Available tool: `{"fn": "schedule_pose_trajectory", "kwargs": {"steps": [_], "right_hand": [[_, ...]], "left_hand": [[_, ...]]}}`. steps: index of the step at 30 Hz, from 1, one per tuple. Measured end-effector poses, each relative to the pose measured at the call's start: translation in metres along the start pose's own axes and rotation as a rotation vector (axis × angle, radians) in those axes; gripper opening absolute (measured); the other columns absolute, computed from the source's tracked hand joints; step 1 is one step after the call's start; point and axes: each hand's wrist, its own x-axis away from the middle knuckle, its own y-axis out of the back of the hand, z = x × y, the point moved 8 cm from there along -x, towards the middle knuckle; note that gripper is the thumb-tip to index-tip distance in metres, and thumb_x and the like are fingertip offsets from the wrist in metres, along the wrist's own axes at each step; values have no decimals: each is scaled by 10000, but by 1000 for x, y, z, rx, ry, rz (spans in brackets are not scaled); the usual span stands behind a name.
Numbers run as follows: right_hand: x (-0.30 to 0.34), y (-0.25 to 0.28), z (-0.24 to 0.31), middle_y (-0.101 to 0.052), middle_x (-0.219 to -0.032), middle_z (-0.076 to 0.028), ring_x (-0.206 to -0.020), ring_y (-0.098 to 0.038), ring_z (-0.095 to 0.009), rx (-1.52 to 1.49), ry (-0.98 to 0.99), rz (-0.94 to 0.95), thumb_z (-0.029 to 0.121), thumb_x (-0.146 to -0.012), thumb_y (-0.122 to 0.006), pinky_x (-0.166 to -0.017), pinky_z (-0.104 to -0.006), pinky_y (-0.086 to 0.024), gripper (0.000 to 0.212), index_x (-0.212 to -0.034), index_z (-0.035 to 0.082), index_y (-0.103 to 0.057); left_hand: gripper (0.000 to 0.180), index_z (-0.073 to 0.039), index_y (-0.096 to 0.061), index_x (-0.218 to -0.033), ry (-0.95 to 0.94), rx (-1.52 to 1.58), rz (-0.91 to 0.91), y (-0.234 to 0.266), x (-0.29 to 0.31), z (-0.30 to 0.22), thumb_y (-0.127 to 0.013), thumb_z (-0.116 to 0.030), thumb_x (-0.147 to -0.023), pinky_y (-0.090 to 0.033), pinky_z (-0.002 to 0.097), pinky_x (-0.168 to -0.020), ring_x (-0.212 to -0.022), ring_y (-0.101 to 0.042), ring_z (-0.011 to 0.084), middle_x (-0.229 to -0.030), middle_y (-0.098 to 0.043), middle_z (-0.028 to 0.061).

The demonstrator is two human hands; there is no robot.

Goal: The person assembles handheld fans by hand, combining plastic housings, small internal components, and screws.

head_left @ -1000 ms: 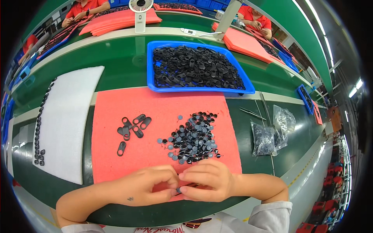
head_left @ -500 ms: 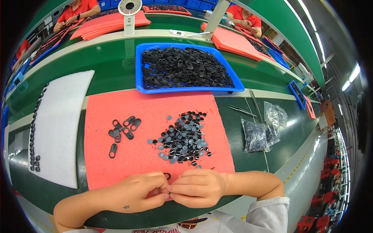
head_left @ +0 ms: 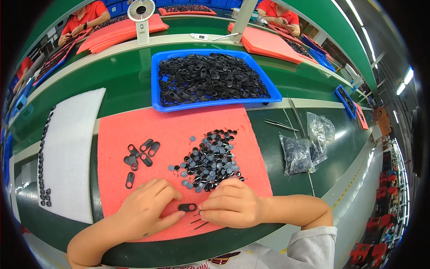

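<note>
Left hand [head_left: 145,208], right hand [head_left: 235,206] just parted; I see black oblong ring-ended plastic piece [head_left: 184,207] bared between, at coral foam mat [head_left: 130,119]'s near end. Left spread, empty; right curled, contents unclear.

The mat's [head_left: 130,130] far left corner is free; a lane parts clips [head_left: 145,158] from discs [head_left: 210,161]. The tray [head_left: 155,80] bars most of the far edge.
</note>
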Motion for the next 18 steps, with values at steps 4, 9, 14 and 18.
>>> {"fn": "schedule_pose_trajectory", "kwargs": {"steps": [4, 9, 14, 18], "right_hand": [[2, -3, 0, -610, -885, -79, -760, -563, -198, 25, -18, 27, 100, -652, -622, -701, -321, -441, 166, -797, 20, -606], [4, -16, -6, -618, -842, -32, -744, -571, -155, 63, -66, 133, 94, -643, -666, -696, -299, -431, 160, -798, 68, -631], [0, -22, -5, -609, -835, -34, -721, -561, -168, 49, -79, 192, 90, -658, -686, -687, -306, -432, 153, -796, 62, -627], [1, -23, -7, -608, -834, -39, -698, -550, -182, 49, -88, 208, 71, -660, -711, -679, -308, -430, 176, -813, 57, -625]], "left_hand": [[252, -73, -582, -883, -23, -177, -60, -5, 0, -4, -715, -122, -675, -422, 331, -666, -784, -504, 232, -844, -504, 65], [223, -84, -586, -866, -42, -136, -80, -6, 1, 0, -705, -159, -692, -408, 334, -654, -756, -499, 220, -829, -495, 48], [207, -90, -576, -842, -55, -155, -107, -5, 6, 1, -693, -201, -711, -394, 328, -645, -746, -499, 203, -812, -491, 36], [208, -96, -566, -838, -121, -166, -127, -9, 5, 0, -685, -216, -716, -393, 321, -642, -767, -492, 192, -827, -487, 33]]}}
